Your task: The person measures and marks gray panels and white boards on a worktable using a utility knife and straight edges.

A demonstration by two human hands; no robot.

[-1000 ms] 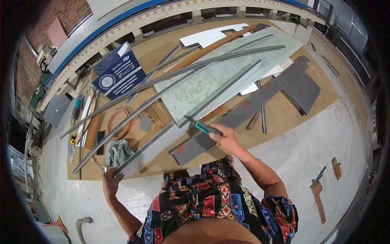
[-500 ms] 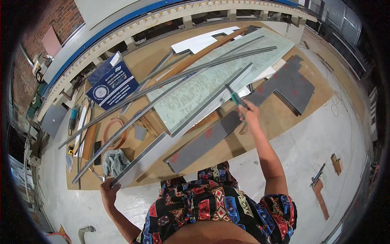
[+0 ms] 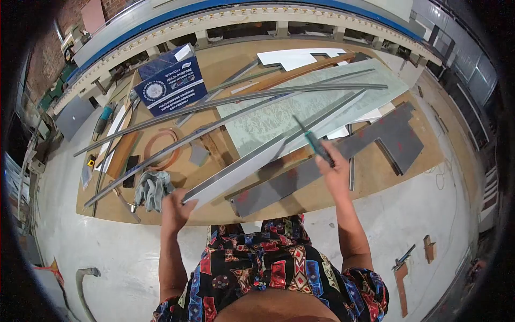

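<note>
My left hand (image 3: 176, 208) is closed around the near end of a long narrow panel strip (image 3: 241, 170), white on its face with a dark grey edge. The strip runs diagonally up and right, over a pale green patterned sheet (image 3: 257, 126). My right hand (image 3: 335, 165) grips a hand tool (image 3: 317, 145) with a green-and-black handle and a narrow dark blade. That blade points up and left, beside the strip; contact cannot be made out. Below the tool lies a dark grey cut panel (image 3: 268, 192) with red markings.
The brown board tabletop (image 3: 115, 206) carries a blue adhesive box (image 3: 170, 88), long grey metal strips (image 3: 236, 97), a grey glove (image 3: 153, 189), a coiled brown band (image 3: 162, 147) and a teal power tool (image 3: 103, 122). A long machine bed (image 3: 241, 28) borders the far side.
The panel strip has shifted, its near end going up and right with my left hand. My right hand has moved slightly lower with the tool. The whole view has shifted as well.
</note>
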